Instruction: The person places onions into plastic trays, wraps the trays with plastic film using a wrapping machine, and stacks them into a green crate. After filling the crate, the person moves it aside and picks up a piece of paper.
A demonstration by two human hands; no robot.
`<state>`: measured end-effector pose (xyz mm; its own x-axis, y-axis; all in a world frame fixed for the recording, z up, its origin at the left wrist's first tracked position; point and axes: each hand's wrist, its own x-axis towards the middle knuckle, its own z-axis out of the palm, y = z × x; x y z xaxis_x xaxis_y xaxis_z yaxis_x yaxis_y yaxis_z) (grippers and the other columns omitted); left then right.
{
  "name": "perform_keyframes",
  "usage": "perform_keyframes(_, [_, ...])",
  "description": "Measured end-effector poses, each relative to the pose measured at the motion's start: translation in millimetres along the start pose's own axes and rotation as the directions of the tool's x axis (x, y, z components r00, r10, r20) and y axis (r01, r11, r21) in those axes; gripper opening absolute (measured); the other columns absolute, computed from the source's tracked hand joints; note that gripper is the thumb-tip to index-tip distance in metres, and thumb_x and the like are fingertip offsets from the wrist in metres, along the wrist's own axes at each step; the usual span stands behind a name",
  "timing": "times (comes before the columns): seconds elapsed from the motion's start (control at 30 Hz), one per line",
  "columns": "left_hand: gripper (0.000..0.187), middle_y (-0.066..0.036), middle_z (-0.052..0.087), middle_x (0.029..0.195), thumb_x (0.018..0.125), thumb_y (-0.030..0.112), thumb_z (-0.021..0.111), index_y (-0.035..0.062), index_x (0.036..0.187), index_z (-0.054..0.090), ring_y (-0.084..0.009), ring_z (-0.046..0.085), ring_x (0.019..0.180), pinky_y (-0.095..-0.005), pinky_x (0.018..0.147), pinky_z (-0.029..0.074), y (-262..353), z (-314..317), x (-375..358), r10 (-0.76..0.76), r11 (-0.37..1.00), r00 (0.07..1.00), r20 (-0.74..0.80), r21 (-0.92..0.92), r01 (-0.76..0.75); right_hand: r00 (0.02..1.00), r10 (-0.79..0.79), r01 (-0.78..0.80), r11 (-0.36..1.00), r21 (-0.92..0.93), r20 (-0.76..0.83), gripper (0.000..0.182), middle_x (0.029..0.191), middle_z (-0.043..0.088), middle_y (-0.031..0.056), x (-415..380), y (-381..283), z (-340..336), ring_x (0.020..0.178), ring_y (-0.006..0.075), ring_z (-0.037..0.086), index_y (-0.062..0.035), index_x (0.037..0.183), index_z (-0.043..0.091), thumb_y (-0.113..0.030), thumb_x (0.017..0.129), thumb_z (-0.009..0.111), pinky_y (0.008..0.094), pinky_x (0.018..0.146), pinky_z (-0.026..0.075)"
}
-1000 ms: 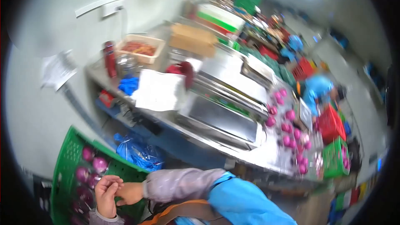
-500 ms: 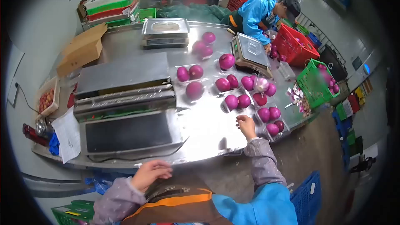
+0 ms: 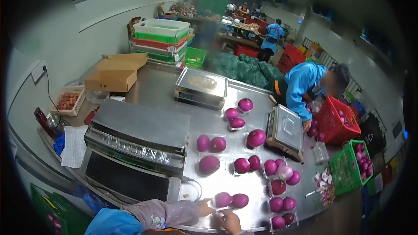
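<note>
Two red onions [image 3: 231,200] sit side by side in a clear plastic tray near the table's front edge. At the tray's left end, my left hand [image 3: 205,208] is closed on its rim, partly hidden by the onions' glare and blur. My right hand [image 3: 229,222] is bent close to the tray's near side; its fingers are smeared, so a grip cannot be made out. To the right stand more trays of red onions [image 3: 282,203]. Beyond my hands are a tray with one large onion [image 3: 209,165] and a two-onion tray [image 3: 247,164].
A wrapping machine [image 3: 139,124] stands on the left. Two scales [image 3: 201,86] [image 3: 285,130] are farther back. A co-worker in blue [image 3: 300,85] leans over a red basket [image 3: 333,124]. A green basket [image 3: 348,165] of onions and onion peelings [image 3: 324,182] lie at the right.
A tray with two onions has come toward me, to the table's front. My left hand has moved right and my right hand left, so both meet at it. The camera view has tilted up.
</note>
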<state>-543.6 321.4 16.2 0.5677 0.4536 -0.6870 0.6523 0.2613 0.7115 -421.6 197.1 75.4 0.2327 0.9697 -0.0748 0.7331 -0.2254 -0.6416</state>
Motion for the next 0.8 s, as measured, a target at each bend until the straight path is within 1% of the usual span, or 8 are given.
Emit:
perform_keyframes(0.07, [0.082, -0.013, 0.057, 0.077, 0.064, 0.02, 0.069, -0.0005, 0.13, 0.024, -0.0148, 0.056, 0.058, -0.0265, 0.052, 0.045, -12, -2, 18, 0.023, 0.99, 0.996, -0.087, 0.142, -0.011, 0.956, 0.15, -0.061, 0.943, 0.328, -0.253, 0.025, 0.081, 0.062, 0.0112, -11, 13, -3, 0.073, 0.0231, 0.058, -0.0004, 0.093, 0.06, -0.023, 0.082, 0.056, 0.0321, 0.067, 0.047])
perform_keyframes(0.13, [0.082, -0.013, 0.057, 0.079, 0.064, 0.01, 0.067, 0.008, 0.132, 0.023, -0.0149, 0.057, 0.059, -0.0263, 0.048, 0.045, -14, 1, 20, -0.157, 0.982, 0.981, -0.115, 0.083, 0.167, 0.867, 0.204, -0.24, 0.971, -0.022, -0.455, 0.038, 0.095, 0.06, 0.0182, -11, 83, -15, 0.084, 0.031, 0.058, -0.0001, 0.113, 0.051, -0.019, 0.08, 0.056, 0.0345, 0.072, 0.047])
perform_keyframes(0.2, [0.083, -0.011, 0.055, 0.079, 0.063, -0.002, 0.061, 0.0204, 0.133, 0.022, -0.0145, 0.056, 0.058, -0.0263, 0.044, 0.046, -10, 0, 7, -0.095, 0.989, 0.989, -0.113, -0.127, 0.081, 0.909, 0.116, -0.198, 0.965, -0.17, -0.401, 0.042, 0.09, 0.06, 0.0162, -2, 140, -15, 0.078, 0.026, 0.058, 0.0001, 0.119, 0.047, -0.02, 0.082, 0.053, 0.0332, 0.07, 0.048])
perform_keyframes(0.3, [0.075, -0.014, 0.051, 0.099, 0.063, 0.016, 0.066, 0.0143, 0.13, 0.03, -0.0191, 0.055, 0.077, -0.0299, 0.058, 0.047, -2, -2, -1, 0.004, 0.978, 0.994, -0.112, -0.205, -0.027, 0.818, 0.42, -0.573, 0.534, 0.622, 0.393, 0.039, 0.081, 0.06, 0.0077, 20, 147, -32, 0.067, 0.0151, 0.057, 0.0013, 0.116, 0.05, -0.018, 0.082, 0.051, 0.0277, 0.062, 0.048])
perform_keyframes(0.4, [0.077, -0.018, 0.049, 0.117, 0.066, 0.039, 0.073, 0.0019, 0.125, 0.039, -0.024, 0.056, 0.095, -0.0336, 0.07, 0.049, -10, -11, 16, 0.155, 0.977, 0.988, -0.008, -0.146, -0.155, 0.894, 0.333, -0.442, 0.768, 0.463, 0.301, 0.036, 0.076, 0.06, 0.008, 25, 185, -2, 0.064, 0.016, 0.057, 0.003, 0.113, 0.052, -0.011, 0.079, 0.049, 0.028, 0.06, 0.048])
perform_keyframes(0.5, [0.067, -0.019, 0.051, 0.113, 0.071, 0.033, 0.07, 0.0016, 0.124, 0.041, -0.0245, 0.056, 0.092, -0.0338, 0.064, 0.049, -11, -31, 15, 0.309, 0.95, 0.934, 0.178, -0.11, -0.293, 0.894, 0.342, -0.446, 0.638, 0.628, 0.289, 0.036, 0.072, 0.061, 0.0117, 16, 84, -49, 0.059, 0.0168, 0.059, 0.0064, 0.108, 0.053, -0.005, 0.074, 0.05, 0.0286, 0.055, 0.049])
perform_keyframes(0.57, [0.079, -0.01, 0.058, 0.078, 0.066, -0.006, 0.054, 0.0212, 0.134, 0.026, -0.0157, 0.054, 0.05, -0.0269, 0.041, 0.045, 29, -69, -40, 0.167, 0.978, 0.985, -0.049, -0.121, -0.171, 0.874, 0.353, -0.483, 0.692, 0.536, 0.333, 0.045, 0.071, 0.061, 0.0137, 34, 14, -90, 0.06, 0.0186, 0.06, 0.0054, 0.117, 0.05, -0.006, 0.073, 0.052, 0.0292, 0.057, 0.05])
perform_keyframes(0.8, [0.06, -0.009, 0.056, 0.074, 0.068, 0.0, 0.059, 0.0127, 0.123, 0.041, -0.0118, 0.051, 0.049, -0.0254, 0.038, 0.041, 98, -304, -111, 0.371, 0.916, 0.888, -0.271, -0.05, -0.397, 0.984, -0.01, -0.078, 0.872, 0.483, 0.177, 0.021, 0.066, 0.057, 0.0057, 200, -171, -87, 0.053, 0.0116, 0.055, 0.0045, 0.089, 0.061, 0.003, 0.071, 0.049, 0.0234, 0.047, 0.045])
